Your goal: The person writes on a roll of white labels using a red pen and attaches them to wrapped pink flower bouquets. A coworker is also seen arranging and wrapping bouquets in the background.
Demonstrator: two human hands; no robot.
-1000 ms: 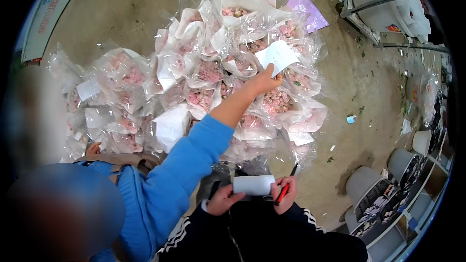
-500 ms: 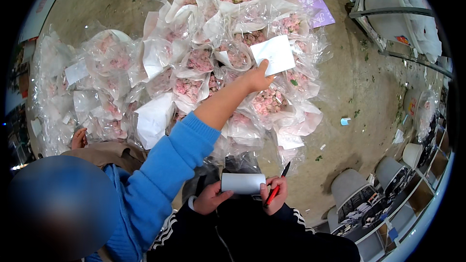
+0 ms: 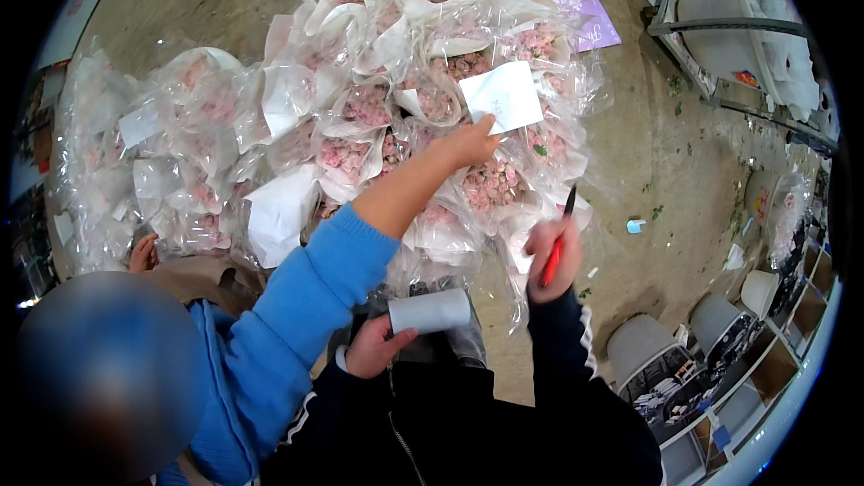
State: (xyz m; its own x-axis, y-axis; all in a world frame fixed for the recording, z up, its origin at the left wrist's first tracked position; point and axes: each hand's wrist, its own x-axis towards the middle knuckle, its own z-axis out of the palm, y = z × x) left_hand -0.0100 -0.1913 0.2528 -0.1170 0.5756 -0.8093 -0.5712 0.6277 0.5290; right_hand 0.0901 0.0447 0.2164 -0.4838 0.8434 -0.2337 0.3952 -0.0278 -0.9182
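My left hand [image 3: 370, 348] grips a white paper pad [image 3: 432, 313], its top sheet curved, in front of my dark jacket. A red and black marker pen [image 3: 553, 260] is held in my right hand [image 3: 545, 256], raised beside the near right edge of the wrapped flowers, tip pointing up and away. Spread out ahead are several bouquets of pink flowers [image 3: 492, 184] in white paper and clear wrap. Across them reaches a co-worker's arm in a blue sleeve [image 3: 328, 256]; that hand [image 3: 470, 142] holds a white sheet of paper [image 3: 502, 97] over the bouquets.
Another hand [image 3: 144, 253] shows at the left beside the wrapped bunches. A purple printed sheet [image 3: 583, 7] lies at the far right of the flowers. Grey buckets [image 3: 650, 351] and a rack [image 3: 729, 25] stand on the right. Leaf scraps and a small blue piece [image 3: 636, 227] litter the floor.
My right hand has left the pad and moved forward and right with the marker pen. The pad in my left hand has shifted slightly left and up. The co-worker's sheet stays almost in place.
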